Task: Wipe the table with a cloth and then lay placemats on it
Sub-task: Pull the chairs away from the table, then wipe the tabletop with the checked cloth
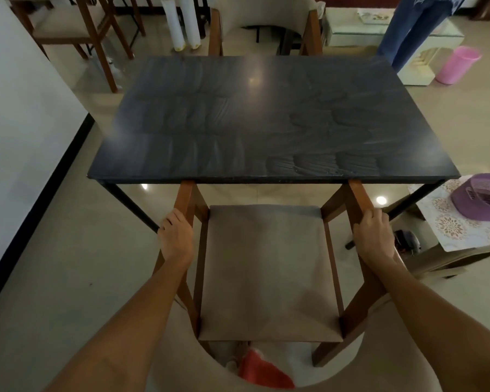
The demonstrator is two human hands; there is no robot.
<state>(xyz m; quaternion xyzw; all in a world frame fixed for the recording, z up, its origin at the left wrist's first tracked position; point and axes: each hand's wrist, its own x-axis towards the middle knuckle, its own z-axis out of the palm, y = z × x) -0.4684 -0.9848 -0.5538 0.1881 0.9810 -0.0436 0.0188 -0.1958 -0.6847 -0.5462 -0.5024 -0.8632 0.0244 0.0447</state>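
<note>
The worktop (266, 114) is standing in front of me, dark and shiny, and nothing is lying on it. Drying wipe streaks are showing over most of its surface, strongest at the near right part, so I am judging that the wiping is finished, or almost. I am not seeing any cloth in this view, and no placemat is on the top yet.

From the head camera I am looking down at a wooden chair (269, 273) with a beige seat, tucked partly under the near edge of the worktop. My left hand (176, 236) is closed around the left arm of the chair, the fingers wrapped over the wood. My right hand (375, 233) is gripping the right arm in the same way. Both hands are holding only the chair, nothing else.

To my right, on a low side table, a patterned mat (450, 230) is lying under a purple hat (484, 198). It may be one of the placemats, but I cannot be sure. A second chair (266, 26) is standing at the far side.

I think the step in hand is handling the chair, between the wiping and the laying. The next move is calling for me to let go of the chair arms, reach to the right and bring the mats flat onto the top.
</note>
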